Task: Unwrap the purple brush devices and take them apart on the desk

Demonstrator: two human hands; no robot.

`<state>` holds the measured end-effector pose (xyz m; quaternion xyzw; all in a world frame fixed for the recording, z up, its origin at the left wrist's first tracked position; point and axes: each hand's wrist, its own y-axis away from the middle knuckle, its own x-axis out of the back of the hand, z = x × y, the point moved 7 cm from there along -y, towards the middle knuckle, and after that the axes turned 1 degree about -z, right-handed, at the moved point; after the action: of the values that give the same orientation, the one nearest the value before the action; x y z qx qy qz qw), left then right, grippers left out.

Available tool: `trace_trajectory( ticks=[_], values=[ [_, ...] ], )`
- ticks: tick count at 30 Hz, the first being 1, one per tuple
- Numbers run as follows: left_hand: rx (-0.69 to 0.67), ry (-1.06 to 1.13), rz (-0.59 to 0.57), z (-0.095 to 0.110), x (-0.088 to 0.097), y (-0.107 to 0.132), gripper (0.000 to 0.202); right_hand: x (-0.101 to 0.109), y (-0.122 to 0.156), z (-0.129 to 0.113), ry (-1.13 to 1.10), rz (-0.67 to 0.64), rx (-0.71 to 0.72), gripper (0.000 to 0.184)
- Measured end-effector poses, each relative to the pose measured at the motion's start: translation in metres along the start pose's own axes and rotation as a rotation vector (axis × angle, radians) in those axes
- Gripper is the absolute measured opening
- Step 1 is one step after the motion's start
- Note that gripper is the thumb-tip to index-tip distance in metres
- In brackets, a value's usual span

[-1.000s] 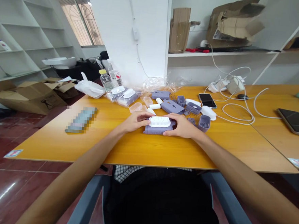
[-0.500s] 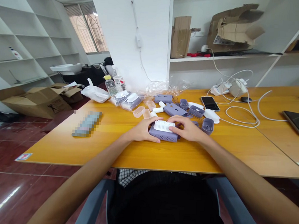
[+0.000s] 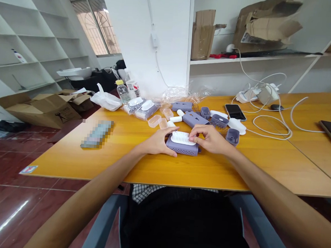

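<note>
A purple perforated plastic tray (image 3: 182, 148) lies on the yellow wooden table (image 3: 156, 168) in front of me, with a white ribbed insert (image 3: 183, 138) sitting in its top. My left hand (image 3: 158, 141) grips the tray's left end, fingers curled around it. My right hand (image 3: 211, 139) pinches the right end of the white insert with thumb and fingers. Behind them lie several more purple trays (image 3: 193, 119) and white parts (image 3: 236, 125).
Clear small cups (image 3: 155, 120), plastic bags (image 3: 106, 99) and a water bottle (image 3: 122, 91) sit at the back left. A phone (image 3: 235, 111), white cables (image 3: 270, 125) and a charger (image 3: 265, 93) lie to the right. Cardboard boxes (image 3: 39, 107) rest on the floor at left.
My right hand has lifted from lying across the insert to pinching its right end. The tray has turned slightly, and the view shifted a little.
</note>
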<state>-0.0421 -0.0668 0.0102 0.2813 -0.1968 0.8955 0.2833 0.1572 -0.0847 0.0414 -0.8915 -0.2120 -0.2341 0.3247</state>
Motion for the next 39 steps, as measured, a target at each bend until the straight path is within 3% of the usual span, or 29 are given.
trace_trajectory(
  ticks=[3, 7, 13, 16, 20, 25, 33, 39],
  values=[
    [0.016, 0.062, -0.025, 0.001, -0.002, -0.001, 0.1, 0.004, -0.001, 0.007, -0.03, -0.003, -0.017, 0.024],
    [0.053, 0.223, -0.114, -0.001, -0.001, -0.004, 0.079, 0.013, 0.004, 0.028, -0.136, 0.002, -0.142, 0.03],
    [0.128, 0.641, -0.115, -0.011, 0.007, -0.003, 0.087, 0.008, 0.008, 0.021, -0.278, 0.029, -0.148, 0.049],
    [0.148, 0.725, -0.154, -0.009, 0.004, 0.0, 0.088, -0.005, 0.004, 0.007, -0.279, 0.069, -0.109, 0.045],
    [0.177, 0.686, -0.179, -0.008, 0.002, 0.001, 0.091, -0.011, 0.002, 0.002, -0.188, 0.127, -0.066, 0.039],
    [0.177, 0.67, -0.195, -0.007, 0.003, -0.002, 0.092, -0.003, 0.005, -0.006, 0.03, 0.175, 0.013, 0.034],
    [0.057, 0.35, -0.256, 0.008, -0.001, -0.004, 0.092, -0.009, 0.006, -0.014, 0.212, 0.044, 0.129, 0.06],
    [-0.018, 0.029, -0.164, 0.014, 0.007, 0.004, 0.105, -0.016, 0.012, -0.004, 0.21, -0.052, 0.151, 0.078]
  ],
)
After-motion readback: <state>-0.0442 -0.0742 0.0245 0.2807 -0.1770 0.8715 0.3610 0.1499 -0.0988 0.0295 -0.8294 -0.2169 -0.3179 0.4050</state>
